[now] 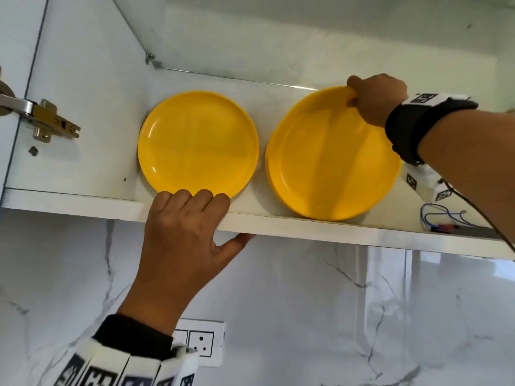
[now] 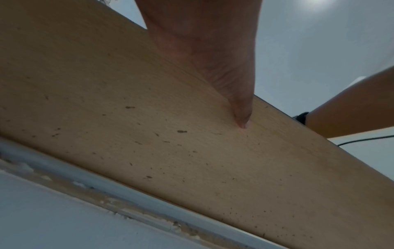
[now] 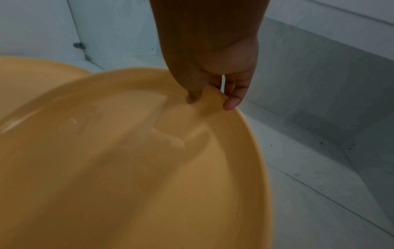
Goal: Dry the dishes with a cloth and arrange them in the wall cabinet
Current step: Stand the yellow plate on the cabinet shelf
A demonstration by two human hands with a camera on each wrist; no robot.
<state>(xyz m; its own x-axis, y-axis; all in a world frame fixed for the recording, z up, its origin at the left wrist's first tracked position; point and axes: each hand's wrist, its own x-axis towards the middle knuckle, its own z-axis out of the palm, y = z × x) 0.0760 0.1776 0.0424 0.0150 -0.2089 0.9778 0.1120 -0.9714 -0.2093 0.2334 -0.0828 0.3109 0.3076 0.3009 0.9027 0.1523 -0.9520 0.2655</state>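
Two lots of yellow plates lie on the white cabinet shelf [image 1: 320, 228]. A single-looking plate [image 1: 198, 143] is at the left, close to the cabinet's side wall. A stack of plates [image 1: 331, 160] is at the right, and my right hand [image 1: 354, 97] pinches the far rim of its top plate [image 3: 149, 160], thumb inside and fingers [image 3: 232, 102] behind the rim. My left hand [image 1: 217, 215] grips the shelf's front edge just before the left plate, fingers on top. Its thumb [image 2: 238, 104] presses the shelf's wooden underside [image 2: 149, 134].
A metal door hinge [image 1: 47, 121] sits on the cabinet's left wall. Loose blue wires with a red connector [image 1: 443, 218] lie on the shelf to the right of the stack. A wall socket [image 1: 200, 342] is on the marble wall below.
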